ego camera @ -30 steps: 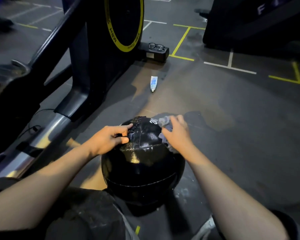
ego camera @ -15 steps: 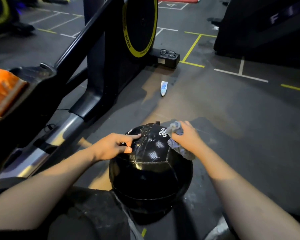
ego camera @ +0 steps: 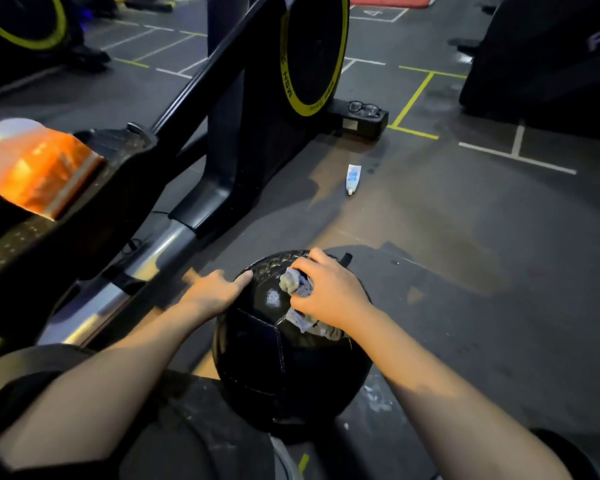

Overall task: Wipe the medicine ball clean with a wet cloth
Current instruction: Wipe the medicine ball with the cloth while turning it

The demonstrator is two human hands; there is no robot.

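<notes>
**Down on the gym floor: ball, cloth, two hands**

Low in the middle of the view sits the black medicine ball (ego camera: 278,362) on the dark floor (ego camera: 465,271), its bottom hidden behind a dark-clad knee. The right hand (ego camera: 329,292) is on top of the ball around 1 o'clock, fingers curled round a crumpled grey-blue cloth (ego camera: 297,285); most of the cloth is buried under the palm, with only scraps poking out. The left hand (ego camera: 212,291) rests on the ball near 10 o'clock with fingers spread fairly flat, though its far fingers are blurred. Up at 12 o'clock lies a small white tube (ego camera: 352,178), label unreadable. A pair of glasses (ego camera: 363,109) sits on the exercise machine's base (ego camera: 361,121) beyond it.
</notes>
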